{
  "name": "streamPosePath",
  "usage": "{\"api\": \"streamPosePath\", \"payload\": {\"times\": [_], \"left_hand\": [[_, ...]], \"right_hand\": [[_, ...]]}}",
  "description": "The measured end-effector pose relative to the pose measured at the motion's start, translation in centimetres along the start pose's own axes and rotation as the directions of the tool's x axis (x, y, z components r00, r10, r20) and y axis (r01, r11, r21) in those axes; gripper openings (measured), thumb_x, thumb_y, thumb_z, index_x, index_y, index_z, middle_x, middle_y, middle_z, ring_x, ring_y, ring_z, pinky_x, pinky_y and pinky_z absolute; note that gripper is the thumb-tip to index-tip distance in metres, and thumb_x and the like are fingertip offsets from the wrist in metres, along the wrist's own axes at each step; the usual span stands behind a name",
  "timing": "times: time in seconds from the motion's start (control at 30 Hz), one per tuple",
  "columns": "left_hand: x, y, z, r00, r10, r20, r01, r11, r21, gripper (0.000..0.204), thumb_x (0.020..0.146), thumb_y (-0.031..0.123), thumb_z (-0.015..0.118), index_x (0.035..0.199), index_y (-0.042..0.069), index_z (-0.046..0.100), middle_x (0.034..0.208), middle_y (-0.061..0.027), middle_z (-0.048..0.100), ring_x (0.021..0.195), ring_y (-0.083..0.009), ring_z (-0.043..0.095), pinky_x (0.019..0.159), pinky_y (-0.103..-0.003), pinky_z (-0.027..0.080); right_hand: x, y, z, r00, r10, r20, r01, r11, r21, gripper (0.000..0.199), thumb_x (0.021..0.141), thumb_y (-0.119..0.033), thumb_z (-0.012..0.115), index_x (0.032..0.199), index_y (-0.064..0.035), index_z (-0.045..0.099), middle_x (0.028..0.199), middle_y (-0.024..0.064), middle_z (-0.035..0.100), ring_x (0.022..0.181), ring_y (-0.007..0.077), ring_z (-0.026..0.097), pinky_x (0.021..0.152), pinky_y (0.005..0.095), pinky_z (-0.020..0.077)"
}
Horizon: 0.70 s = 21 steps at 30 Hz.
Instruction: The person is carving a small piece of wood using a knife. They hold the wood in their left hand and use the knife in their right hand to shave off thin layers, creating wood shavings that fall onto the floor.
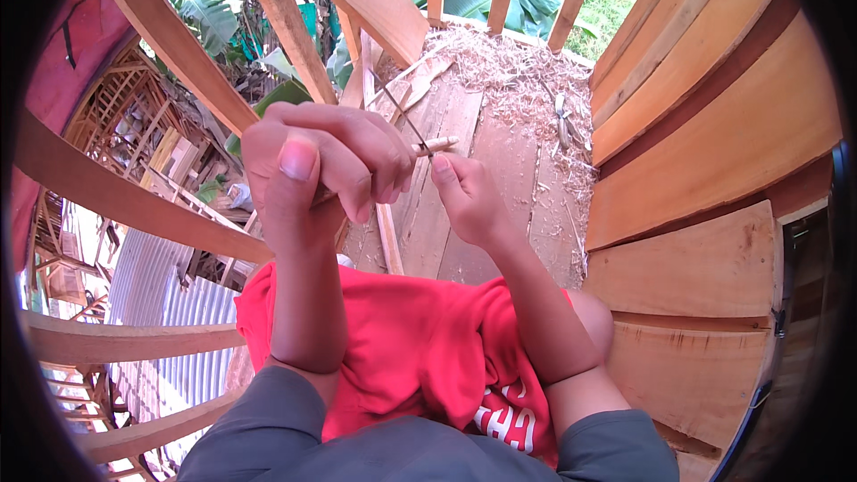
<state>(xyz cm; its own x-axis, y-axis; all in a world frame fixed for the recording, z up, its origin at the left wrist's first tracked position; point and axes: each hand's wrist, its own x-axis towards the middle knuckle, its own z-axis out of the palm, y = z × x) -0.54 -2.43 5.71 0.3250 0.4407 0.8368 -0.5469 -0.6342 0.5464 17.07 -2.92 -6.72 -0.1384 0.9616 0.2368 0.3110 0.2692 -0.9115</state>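
Observation:
My left hand (pixel 326 161) is closed around a thin pale wooden stick (pixel 443 142), whose tip sticks out past the fingers toward the right. Most of that stick is hidden inside the fist. Close to the tip, my right hand (pixel 469 196) is closed in a pinch on a thin dark strand (pixel 402 109). The strand slants from the far left down to the right thumb and meets the stick near its end. Whether it is wound round the stick, I cannot tell. Both hands are raised above my lap, where red cloth (pixel 393 330) lies.
Wood shavings (pixel 500 62) litter the far and right parts of the plank floor (pixel 504 187), with a small slender object (pixel 562 120) among them. A board (pixel 382 9) leans at the far railing. Slats (pixel 170 36) enclose the left, a plank wall (pixel 714 116) the right.

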Motion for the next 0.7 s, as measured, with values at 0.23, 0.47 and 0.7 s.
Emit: {"api": "streamPosePath", "payload": {"times": [0.23, 0.47, 0.7], "left_hand": [[0.7, 0.7, -0.1, 0.996, 0.053, 0.068, -0.057, 0.997, 0.057, 0.051, 0.102, 0.023, 0.022, 0.061, 0.01, 0.05, 0.061, -0.0079, 0.053, 0.049, -0.0199, 0.051, 0.051, -0.036, 0.049], [0.5, 1.8, -0.4, 0.998, -0.002, 0.069, 0.004, 1.0, -0.027, 0.048, 0.101, 0.026, 0.02, 0.067, 0.012, 0.052, 0.07, -0.0073, 0.054, 0.059, -0.0196, 0.054, 0.061, -0.038, 0.05], [0.2, -0.7, -0.8, 0.986, 0.168, -0.004, -0.167, 0.979, 0.114, 0.044, 0.101, 0.029, 0.02, 0.1, 0.009, 0.059, 0.083, -0.0123, 0.057, 0.084, -0.0261, 0.061, 0.092, -0.057, 0.044]], "right_hand": [[0.8, 7.4, -1.3, 0.953, 0.295, -0.065, -0.302, 0.917, -0.26, 0.048, 0.101, -0.035, 0.039, 0.077, 0.0034, 0.056, 0.058, 0.0151, 0.052, 0.055, 0.0288, 0.053, 0.058, 0.0422, 0.0409], [1.1, 4.7, -4.7, 0.917, 0.399, 0.011, -0.396, 0.912, -0.106, 0.05, 0.101, -0.038, 0.04, 0.075, 0.0019, 0.056, 0.056, 0.006, 0.048, 0.054, 0.0169, 0.048, 0.055, 0.0373, 0.039], [1.0, 2.5, -5.4, 0.869, 0.494, 0.034, -0.495, 0.867, 0.051, 0.051, 0.101, -0.039, 0.041, 0.072, 0.0001, 0.055, 0.059, -0.0003, 0.048, 0.054, 0.0094, 0.044, 0.052, 0.0324, 0.0374]]}}
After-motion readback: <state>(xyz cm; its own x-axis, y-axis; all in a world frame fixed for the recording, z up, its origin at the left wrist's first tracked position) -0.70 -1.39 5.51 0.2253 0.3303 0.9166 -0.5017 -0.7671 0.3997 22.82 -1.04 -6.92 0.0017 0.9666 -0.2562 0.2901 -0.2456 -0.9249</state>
